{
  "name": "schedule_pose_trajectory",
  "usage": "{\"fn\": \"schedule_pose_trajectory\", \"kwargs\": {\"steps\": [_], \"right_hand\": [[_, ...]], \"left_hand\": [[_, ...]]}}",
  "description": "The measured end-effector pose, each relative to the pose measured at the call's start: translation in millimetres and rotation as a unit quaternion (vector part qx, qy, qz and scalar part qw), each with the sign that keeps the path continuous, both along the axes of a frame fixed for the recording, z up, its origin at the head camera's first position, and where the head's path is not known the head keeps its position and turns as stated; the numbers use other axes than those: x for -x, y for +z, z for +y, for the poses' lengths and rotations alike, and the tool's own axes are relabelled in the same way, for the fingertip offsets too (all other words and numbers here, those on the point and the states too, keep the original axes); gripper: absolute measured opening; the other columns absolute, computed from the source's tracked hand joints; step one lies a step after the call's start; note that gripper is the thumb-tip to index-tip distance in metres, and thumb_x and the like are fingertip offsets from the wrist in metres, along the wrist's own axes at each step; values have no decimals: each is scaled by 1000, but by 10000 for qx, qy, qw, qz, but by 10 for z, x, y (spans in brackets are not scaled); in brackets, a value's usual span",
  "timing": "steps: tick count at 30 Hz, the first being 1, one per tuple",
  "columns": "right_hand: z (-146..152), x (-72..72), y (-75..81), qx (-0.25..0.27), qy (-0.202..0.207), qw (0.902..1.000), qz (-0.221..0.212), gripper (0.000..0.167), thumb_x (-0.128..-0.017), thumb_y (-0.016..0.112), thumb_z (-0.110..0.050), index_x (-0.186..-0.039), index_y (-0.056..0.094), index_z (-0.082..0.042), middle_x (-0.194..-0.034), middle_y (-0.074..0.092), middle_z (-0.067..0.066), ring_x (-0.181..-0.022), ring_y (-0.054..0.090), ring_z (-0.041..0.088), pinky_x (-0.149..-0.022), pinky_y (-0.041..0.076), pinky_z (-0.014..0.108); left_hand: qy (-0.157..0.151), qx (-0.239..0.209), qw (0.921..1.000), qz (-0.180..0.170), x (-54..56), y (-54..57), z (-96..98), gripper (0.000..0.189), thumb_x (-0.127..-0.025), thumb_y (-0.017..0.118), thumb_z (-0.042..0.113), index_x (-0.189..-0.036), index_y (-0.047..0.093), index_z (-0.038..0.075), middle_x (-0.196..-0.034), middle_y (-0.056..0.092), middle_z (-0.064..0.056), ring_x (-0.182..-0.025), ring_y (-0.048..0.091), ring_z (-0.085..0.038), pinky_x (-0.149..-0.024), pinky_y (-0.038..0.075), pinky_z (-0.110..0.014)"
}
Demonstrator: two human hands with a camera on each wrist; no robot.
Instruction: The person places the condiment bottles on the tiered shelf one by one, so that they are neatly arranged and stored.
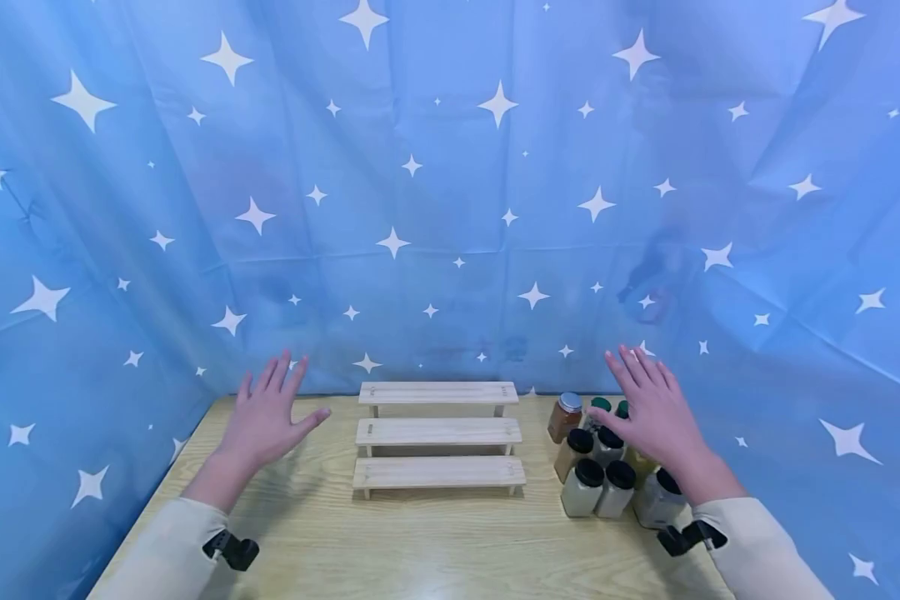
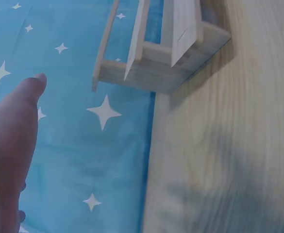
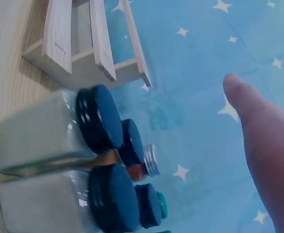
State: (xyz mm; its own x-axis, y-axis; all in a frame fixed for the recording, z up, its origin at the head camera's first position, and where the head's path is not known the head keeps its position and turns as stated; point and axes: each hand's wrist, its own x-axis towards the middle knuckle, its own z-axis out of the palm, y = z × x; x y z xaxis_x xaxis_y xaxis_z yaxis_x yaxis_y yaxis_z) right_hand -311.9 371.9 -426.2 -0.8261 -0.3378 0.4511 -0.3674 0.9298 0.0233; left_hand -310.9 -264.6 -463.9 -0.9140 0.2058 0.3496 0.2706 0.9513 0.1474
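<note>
My left hand (image 1: 264,417) hovers over the left side of the table, fingers straight and spread, nothing in it. Its thumb (image 2: 27,94) shows at the left of the left wrist view. On the right, my right hand (image 1: 656,412) is raised with spread fingers above a cluster of spice jars, partly covering them. The front jars (image 1: 582,490) have black lids and pale contents. Behind them stand a reddish-brown jar (image 1: 565,418) with a silver lid and jars with green lids (image 1: 600,404). Between the hands stands a three-tier wooden rack (image 1: 438,473) with bare shelves.
The light wooden table (image 1: 420,550) ends at the back against a blue curtain (image 1: 450,208) with white stars, which also hangs along both sides. Black straps with small mounts (image 1: 231,550) sit on both wrists, over pale sleeves.
</note>
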Motion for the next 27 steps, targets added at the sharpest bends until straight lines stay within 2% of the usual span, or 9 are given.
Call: {"fn": "schedule_pose_trajectory", "kwargs": {"steps": [4,8,13,17,22,24,27], "right_hand": [[-39,-114,-39,125,85,9999,57,108,-96,77,-66,-177,27,-15,-177,30,25,-161,25,51,-128,18,73],[-93,-237,-69,248,139,9996,33,107,-94,80,-66,-175,33,-15,-172,39,26,-155,35,53,-121,26,77],[-156,-379,-111,559,146,9982,-150,102,-95,81,-64,-173,38,-16,-166,46,25,-147,43,54,-111,35,80],[-193,-460,-157,768,202,9965,-249,97,-95,83,-61,-170,44,-14,-159,52,24,-137,52,52,-106,44,78],[-261,-556,-200,1093,281,9931,-334,89,-94,86,-56,-163,54,-9,-149,59,22,-126,60,46,-95,54,71],[-300,-604,-214,1258,222,9905,-508,87,-95,86,-56,-162,55,-9,-150,59,22,-124,63,47,-92,56,70],[-357,-671,-257,1514,74,9845,-884,84,-96,85,-55,-161,55,-11,-150,59,20,-112,69,41,-82,60,59]], "left_hand": [[-145,-201,9997,-50,-43,-106,60,108,-103,57,78,-178,16,12,-181,17,-26,-164,19,-51,-127,15,-78],[-298,-530,9981,-49,-73,-240,123,111,-100,65,76,-177,20,11,-178,26,-27,-159,30,-53,-122,27,-79],[-455,-1026,9937,-26,-91,-402,200,110,-96,77,67,-175,28,9,-174,37,-25,-152,42,-55,-116,37,-79],[-490,-1400,9887,-206,-124,-496,261,111,-94,81,65,-175,30,9,-170,41,-26,-149,45,-57,-113,41,-78],[-582,-1974,9768,-592,-167,-611,334,109,-93,88,54,-174,31,8,-167,44,-28,-149,46,-55,-113,44,-75],[-652,-2216,9700,-758,-173,-658,362,108,-93,89,51,-173,32,6,-165,46,-27,-148,48,-52,-115,44,-73],[-743,-2521,9594,-1028,-177,-720,404,107,-93,89,50,-173,32,6,-162,49,-25,-144,53,-49,-115,46,-69]]}}
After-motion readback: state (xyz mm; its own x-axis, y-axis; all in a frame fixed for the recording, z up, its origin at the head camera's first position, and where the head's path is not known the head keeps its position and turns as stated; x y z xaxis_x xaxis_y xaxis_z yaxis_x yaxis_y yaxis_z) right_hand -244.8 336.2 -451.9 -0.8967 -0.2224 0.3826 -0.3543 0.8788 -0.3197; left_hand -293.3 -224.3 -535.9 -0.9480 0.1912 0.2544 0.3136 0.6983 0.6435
